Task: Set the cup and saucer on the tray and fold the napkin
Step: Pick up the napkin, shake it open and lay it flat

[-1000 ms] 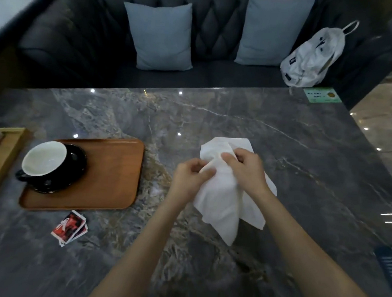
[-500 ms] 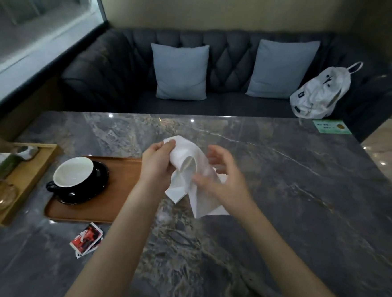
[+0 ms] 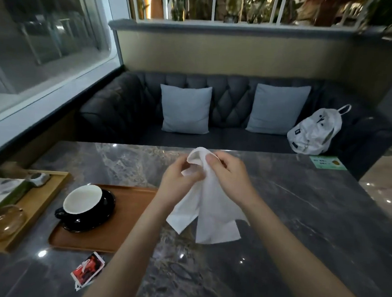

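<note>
A white napkin (image 3: 211, 215) hangs above the grey marble table (image 3: 300, 236), held up by both hands. My left hand (image 3: 178, 184) pinches its upper left part. My right hand (image 3: 229, 176) grips the top edge, and the cloth drapes down below both hands in loose flaps. On the brown wooden tray (image 3: 130, 213) to the left stands a black cup with a white inside (image 3: 82, 200) on its black saucer (image 3: 102, 218), the handle pointing left.
A light wooden tray (image 3: 45, 198) at the far left holds a green box, a glass dish and a small grey object. A small red packet (image 3: 88, 268) lies in front of the brown tray. A dark sofa with two cushions and a white bag (image 3: 314, 133) faces me.
The view has tilted up, showing the sofa and windows. Both hands have lifted the napkin higher off the table and shifted their hold along its top.
</note>
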